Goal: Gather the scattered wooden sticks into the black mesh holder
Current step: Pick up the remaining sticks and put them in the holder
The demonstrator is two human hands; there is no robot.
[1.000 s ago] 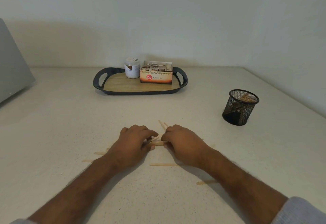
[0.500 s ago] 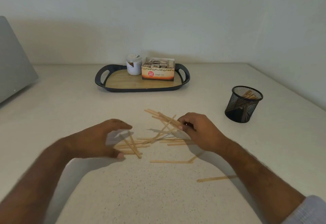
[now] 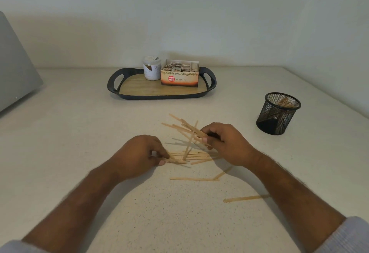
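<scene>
head view: your right hand (image 3: 227, 145) clutched a fanned bunch of sticks (image 3: 185, 128) lifted off the pale surface (image 3: 79, 133), while your left hand (image 3: 139, 154) pinched the ends of flat-lying sticks (image 3: 191, 156). three loose sticks (image 3: 192, 179) lay nearer you. the black mesh holder (image 3: 278, 113) stood well apart at right, some sticks inside.

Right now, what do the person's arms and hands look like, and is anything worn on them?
Both hands are bare: the left hand and right hand show no gloves, rings or watch in this view. The forearms are uncovered and hairy. A pale grey-lilac knitted sleeve is pushed up each arm; the ribbed right cuff sits at the lower right corner, the left cuff barely shows at the lower left.
</scene>
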